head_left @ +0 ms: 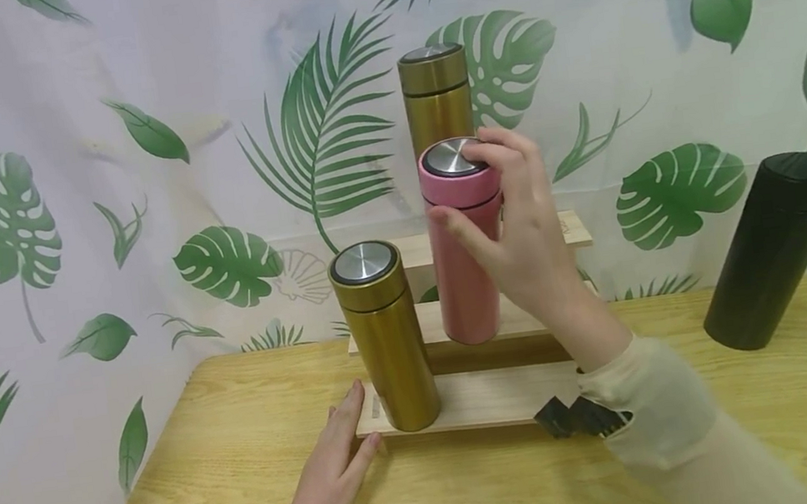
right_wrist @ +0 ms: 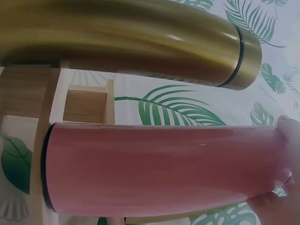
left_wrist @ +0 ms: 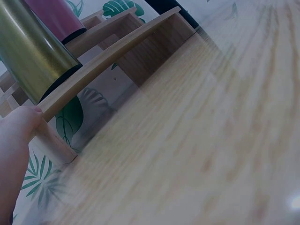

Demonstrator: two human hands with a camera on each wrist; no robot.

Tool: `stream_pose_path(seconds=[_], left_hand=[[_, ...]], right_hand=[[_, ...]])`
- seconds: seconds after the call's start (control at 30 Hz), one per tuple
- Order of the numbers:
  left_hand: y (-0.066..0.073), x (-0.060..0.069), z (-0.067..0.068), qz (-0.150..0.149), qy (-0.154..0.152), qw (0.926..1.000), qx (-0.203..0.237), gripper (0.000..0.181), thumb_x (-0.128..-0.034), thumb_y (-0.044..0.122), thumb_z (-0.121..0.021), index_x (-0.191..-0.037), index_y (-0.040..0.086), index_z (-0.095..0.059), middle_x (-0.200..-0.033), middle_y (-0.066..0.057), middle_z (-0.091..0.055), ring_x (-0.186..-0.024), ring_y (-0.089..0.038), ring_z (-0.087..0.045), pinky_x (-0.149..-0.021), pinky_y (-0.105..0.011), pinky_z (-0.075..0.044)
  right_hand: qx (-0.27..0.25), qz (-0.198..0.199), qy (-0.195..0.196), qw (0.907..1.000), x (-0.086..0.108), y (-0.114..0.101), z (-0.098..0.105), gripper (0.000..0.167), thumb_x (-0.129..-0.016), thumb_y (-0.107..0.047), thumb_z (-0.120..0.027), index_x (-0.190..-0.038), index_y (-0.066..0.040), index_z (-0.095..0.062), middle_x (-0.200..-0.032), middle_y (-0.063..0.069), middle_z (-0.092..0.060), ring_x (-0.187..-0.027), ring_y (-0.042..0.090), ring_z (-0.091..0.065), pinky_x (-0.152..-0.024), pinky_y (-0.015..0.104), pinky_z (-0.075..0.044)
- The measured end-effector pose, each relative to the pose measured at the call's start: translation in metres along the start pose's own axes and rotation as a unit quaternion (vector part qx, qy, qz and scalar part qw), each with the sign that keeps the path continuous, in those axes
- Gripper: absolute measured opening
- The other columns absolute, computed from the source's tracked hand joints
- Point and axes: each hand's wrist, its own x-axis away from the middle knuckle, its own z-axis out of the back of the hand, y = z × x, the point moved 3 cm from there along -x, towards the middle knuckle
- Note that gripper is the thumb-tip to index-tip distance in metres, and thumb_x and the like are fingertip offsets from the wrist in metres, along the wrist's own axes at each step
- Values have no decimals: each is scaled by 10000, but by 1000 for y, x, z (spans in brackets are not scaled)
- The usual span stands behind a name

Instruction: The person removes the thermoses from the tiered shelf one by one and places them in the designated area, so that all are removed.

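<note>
My right hand [head_left: 525,229] grips a pink thermos [head_left: 467,278] around its upper part, with fingertips at the steel-topped lid. The thermos stands nearly upright at the middle step of a wooden tiered rack [head_left: 504,395]; whether its base touches the step I cannot tell. At the left end of the lowest step, my left hand [head_left: 332,471] rests against the rack, its fingers straight along the side and the thumb at the front edge. Beside it, a gold thermos [head_left: 394,362] stands on that step. Another gold thermos [head_left: 439,109] rises behind the pink one, its lower part hidden.
A black thermos [head_left: 777,248] stands on the wood-grain table [head_left: 232,458] to the right of the rack. Behind everything hangs a white curtain [head_left: 228,181] printed with green leaves. A black strap device [head_left: 582,415] shows at my right wrist.
</note>
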Motion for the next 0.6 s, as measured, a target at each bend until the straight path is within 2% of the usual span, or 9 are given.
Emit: stream_pose_path(seconds=[0.17,0.3,0.5,0.6], left_hand=[[0,0,0,-8,-16,10000,-14,628,-1012,289,-485,-1528,85,-191,-1555,-83,-243,-1415,-207,-222,-1169,-318,-67],[0,1,1,17,-27,10000,-5,625,-1013,293,-481,-1528,88,-192,-1555,-85,-241,-1414,-226,-227,-1170,-342,-77],[1,1,2,35,-28,10000,14,626,-1011,286,-487,-1526,80,-199,-1554,-88,-245,-1415,-207,-220,-1171,-347,-77],[1,1,1,12,-28,10000,17,630,-1009,279,-492,-1526,72,-197,-1552,-95,-247,-1414,-217,-224,-1170,-362,-83]], right_hand=[[-286,-171,-33,9994,7,-1,4,593,-856,-184,-728,-1340,-112,-393,-1380,129,-415,-1199,220,-460,-892,426,-498],[-440,-76,-119,9989,12,-3,8,611,-851,-148,-731,-1348,-84,-381,-1297,147,-483,-1131,227,-514,-947,406,-489],[-392,127,109,9991,27,-12,18,643,-893,-461,-634,-1364,-80,-419,-1341,132,-502,-1163,224,-520,-975,341,-482],[-521,145,347,9979,35,-15,24,677,-877,-523,-611,-1353,-70,-445,-1359,110,-505,-1156,239,-527,-977,296,-475]])
